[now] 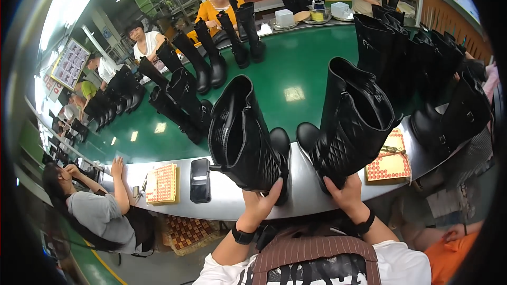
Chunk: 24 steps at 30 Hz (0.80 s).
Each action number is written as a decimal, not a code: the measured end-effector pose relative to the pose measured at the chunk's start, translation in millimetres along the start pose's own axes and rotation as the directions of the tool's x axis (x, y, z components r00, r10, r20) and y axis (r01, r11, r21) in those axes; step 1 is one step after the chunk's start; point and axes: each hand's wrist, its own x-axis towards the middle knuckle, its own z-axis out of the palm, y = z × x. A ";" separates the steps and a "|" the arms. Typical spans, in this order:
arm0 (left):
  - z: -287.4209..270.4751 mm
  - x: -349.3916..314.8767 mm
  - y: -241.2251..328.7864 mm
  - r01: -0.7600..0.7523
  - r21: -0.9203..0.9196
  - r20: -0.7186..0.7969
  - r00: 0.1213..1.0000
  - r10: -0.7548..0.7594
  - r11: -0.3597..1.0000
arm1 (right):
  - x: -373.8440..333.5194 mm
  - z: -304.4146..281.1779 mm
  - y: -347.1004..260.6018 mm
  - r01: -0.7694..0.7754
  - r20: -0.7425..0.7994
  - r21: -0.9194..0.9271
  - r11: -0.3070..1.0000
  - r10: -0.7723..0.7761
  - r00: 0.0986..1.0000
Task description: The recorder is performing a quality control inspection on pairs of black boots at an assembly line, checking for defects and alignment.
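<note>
The left hand (262, 200) is clamped on a black quilted tall boot (268, 161) at eleven o'clock, the right hand (347, 194) on its matching boot (338, 140) at one, with a black smartphone (200, 180) at ten and, farther off at eleven, more black boots (216, 68) on the green tabletop (301, 63).

A black smartphone (200, 180) lies on the metal ledge (224, 200) of a long green work surface (311, 55), just beside a stack of yellow cards (161, 183) printed in red. At left, a worker in a gray shirt (103, 216) rests a hand on the ledge. Across the green expanse, a worker in an orange-yellow top (205, 13) appears near a white box (284, 18).
</note>
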 end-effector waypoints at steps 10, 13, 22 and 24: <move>-22.7 36.7 53.7 -0.569 0.392 -0.107 0.753 0.650 0.723 | 0.6 -3.0 17.3 -0.160 0.193 0.118 0.980 0.135 0.972; -14.4 14.8 32.6 -0.240 0.274 -0.044 0.964 0.261 0.931 | 4.8 -6.4 16.6 -0.262 0.310 0.129 0.956 0.212 0.927; -9.6 -27.8 -47.9 0.347 0.258 -0.005 0.934 -0.357 0.902 | 21.5 -18.9 5.9 -0.236 0.386 0.055 0.970 0.197 0.901; -12.5 -30.5 -53.3 0.352 0.270 -0.016 0.932 -0.361 0.896 | 20.5 -17.1 2.4 -0.329 0.424 0.162 0.930 0.236 0.874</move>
